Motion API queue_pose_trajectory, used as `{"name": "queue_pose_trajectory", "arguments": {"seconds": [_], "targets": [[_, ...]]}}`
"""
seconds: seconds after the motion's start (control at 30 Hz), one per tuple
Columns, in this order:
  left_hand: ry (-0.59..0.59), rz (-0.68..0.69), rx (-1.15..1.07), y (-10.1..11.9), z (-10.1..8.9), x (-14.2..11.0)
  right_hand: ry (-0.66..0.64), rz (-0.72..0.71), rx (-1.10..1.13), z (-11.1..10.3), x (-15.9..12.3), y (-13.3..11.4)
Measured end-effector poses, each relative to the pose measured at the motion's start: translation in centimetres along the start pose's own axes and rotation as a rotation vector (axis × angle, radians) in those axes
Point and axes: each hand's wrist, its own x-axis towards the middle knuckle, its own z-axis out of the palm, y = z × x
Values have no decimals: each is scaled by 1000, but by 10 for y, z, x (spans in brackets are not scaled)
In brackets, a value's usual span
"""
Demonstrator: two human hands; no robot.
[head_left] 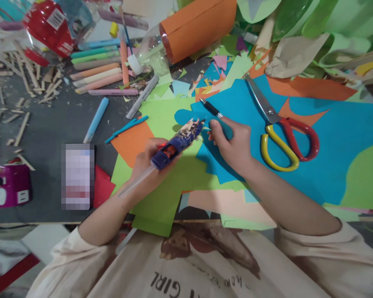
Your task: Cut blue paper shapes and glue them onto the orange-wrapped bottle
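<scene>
Left hand: closed round blue glue gun, clear glue stick poking out the back. Gun is over the green paper, mid-width on the worktop, nearer the front edge than the back; its nozzle points toward the far right, front end crusted with pale bits.

Right hand: fingers curled, thumb forward, just beside the nozzle. Something small and pale at the thumb tip; can't tell if it's pinched. Pen runs in under this hand, can't tell if gripped or just lying there.

Risks, my read: if the gun is hot, a slight slip of either hand puts nozzle on right thumb, burn likely. Crusted bits could flake off or drag into any glue that comes out. Drips would land on green or blue paper and could stick sheets together. Pen close to the nozzle could get glued or knocked. Scissors lie partly open on the blue paper, right of the hand, points toward the back edge; a forearm swing could shift them. Phone sits near the front edge, left side; a left elbow bump could shove it off.
</scene>
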Motion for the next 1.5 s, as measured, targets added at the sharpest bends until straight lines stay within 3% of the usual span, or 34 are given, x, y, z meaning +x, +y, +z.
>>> {"name": "queue_pose_trajectory", "arguments": {"seconds": [0.5,0.87,1.13,1.37,1.47,1.5], "targets": [[-93,-98,-4,3,-1,-1,30,93,82,-1,2,-1],[-95,-64,-3,0,2,-5,94,144,152,3,2,3],[-175,-159,71,11,-6,7,147,232,291,3,3,1],[-73,-106,50,12,-9,17,238,330,462,5,6,3],[19,-242,6,2,-33,22,215,327,470,5,7,3],[73,-345,21,-9,-45,22,202,323,469,5,7,4]]}}
